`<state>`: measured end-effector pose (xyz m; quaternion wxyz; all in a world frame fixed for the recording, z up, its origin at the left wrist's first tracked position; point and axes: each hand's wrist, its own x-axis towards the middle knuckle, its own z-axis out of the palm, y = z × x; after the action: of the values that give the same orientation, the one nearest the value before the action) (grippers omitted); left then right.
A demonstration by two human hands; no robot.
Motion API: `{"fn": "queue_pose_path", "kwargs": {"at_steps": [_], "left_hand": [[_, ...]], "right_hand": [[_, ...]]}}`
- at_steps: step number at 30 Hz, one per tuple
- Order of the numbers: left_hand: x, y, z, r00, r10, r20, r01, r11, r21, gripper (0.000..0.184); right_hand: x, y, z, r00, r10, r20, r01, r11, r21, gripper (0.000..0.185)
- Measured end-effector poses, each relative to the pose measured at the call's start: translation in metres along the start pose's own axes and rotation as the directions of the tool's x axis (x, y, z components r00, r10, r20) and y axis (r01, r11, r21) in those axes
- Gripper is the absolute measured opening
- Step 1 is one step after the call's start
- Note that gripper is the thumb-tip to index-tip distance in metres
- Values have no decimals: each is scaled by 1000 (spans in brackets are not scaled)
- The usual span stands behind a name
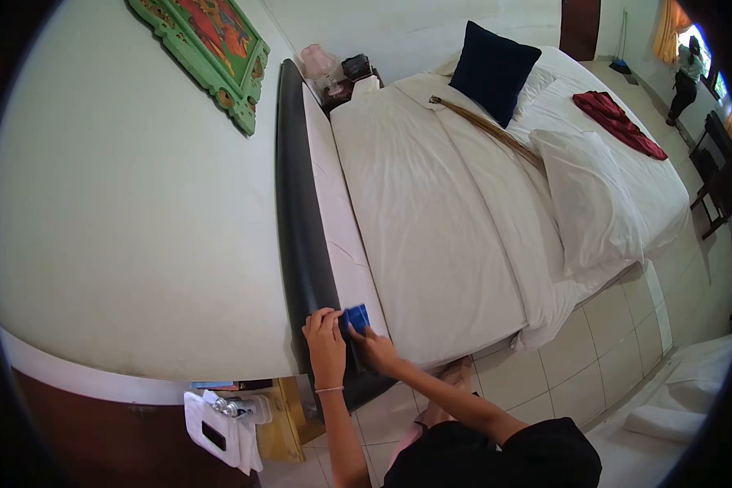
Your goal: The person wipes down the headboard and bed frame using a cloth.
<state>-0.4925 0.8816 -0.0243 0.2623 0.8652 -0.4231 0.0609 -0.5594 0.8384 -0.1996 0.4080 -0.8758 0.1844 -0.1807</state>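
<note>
My right hand (372,348) grips a blue cloth (355,317) and presses it to the inner side of the bed's headboard, close to its near end. Right beside it, my left hand (325,335) rests with its fingers laid over the top of the dark padded headboard (299,203); it holds nothing that I can see. A thin band circles the left wrist. The white-sheeted bed (431,211) lies just to the right of both hands, with a pale strip between the sheet and the headboard.
A dark blue pillow (494,73), a bundle of thin sticks (488,126), a white pillow (590,199) and a red cloth (618,124) lie on the bed. White towels (220,447) stand lower left. Another person (686,80) is by the window.
</note>
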Motion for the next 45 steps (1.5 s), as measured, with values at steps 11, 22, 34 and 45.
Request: {"fn": "queue_pose_path", "kwargs": {"at_steps": [11, 22, 34, 45], "left_hand": [[-3, 3, 0, 999, 44, 20, -46, 996, 78, 12], [-2, 0, 0, 997, 69, 41, -73, 992, 105, 11], [0, 3, 0, 998, 51, 30, -53, 995, 87, 10], [-3, 5, -4, 972, 150, 179, -186, 962, 202, 14]], "right_hand": [[-84, -23, -17, 983, 51, 176, -84, 979, 183, 63], [-110, -24, -1, 975, 133, 178, -174, 955, 239, 49], [-58, 46, 53, 855, 352, 380, -428, 894, 136, 29], [-26, -14, -35, 800, 194, 568, -446, 825, 347, 34]]}}
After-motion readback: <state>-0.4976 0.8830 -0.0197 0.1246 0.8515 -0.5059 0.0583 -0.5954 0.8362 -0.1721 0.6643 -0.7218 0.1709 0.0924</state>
